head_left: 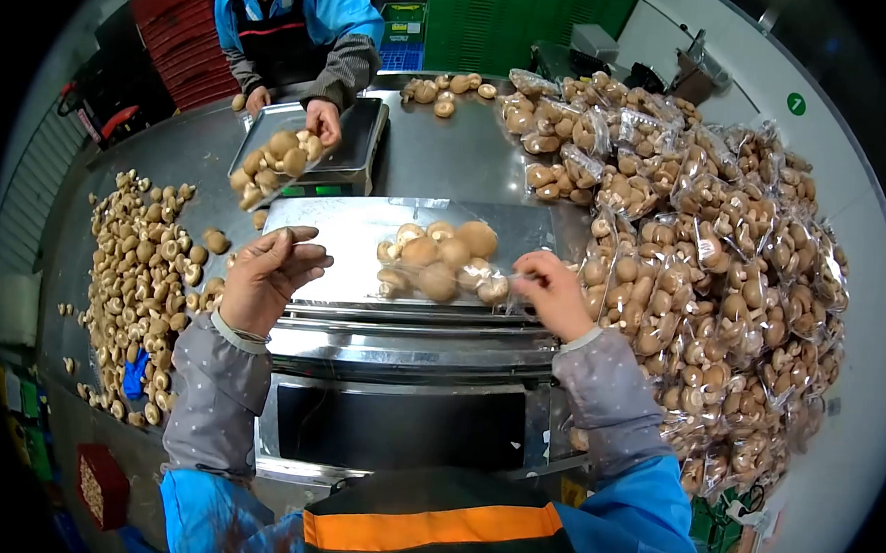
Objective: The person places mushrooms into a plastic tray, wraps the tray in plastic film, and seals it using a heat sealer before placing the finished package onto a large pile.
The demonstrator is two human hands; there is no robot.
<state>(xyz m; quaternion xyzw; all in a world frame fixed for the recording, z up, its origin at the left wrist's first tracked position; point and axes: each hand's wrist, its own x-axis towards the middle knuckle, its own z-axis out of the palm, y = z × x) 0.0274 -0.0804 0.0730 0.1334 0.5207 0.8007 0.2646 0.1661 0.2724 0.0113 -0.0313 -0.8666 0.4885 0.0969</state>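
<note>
A clear plastic bag of brown mushrooms (437, 259) lies on the metal plate in front of me, its contents bunched in the middle. At the bag's right end, my right hand (552, 290) is closed, its fingertips pinching the clear film. To the left of the mushrooms, my left hand (271, 276) is held up with its fingers stretched out and apart. Thin film may reach toward it, but I cannot make out whether it touches. Both wrists are in grey dotted sleeves.
Loose mushrooms (133, 270) are heaped at left, with a blue glove (135, 374) among them. Filled bags (704, 260) are piled high at right. Across the table, a co-worker's hand (323, 122) holds a mushroom bag (274, 165) over a scale (354, 152).
</note>
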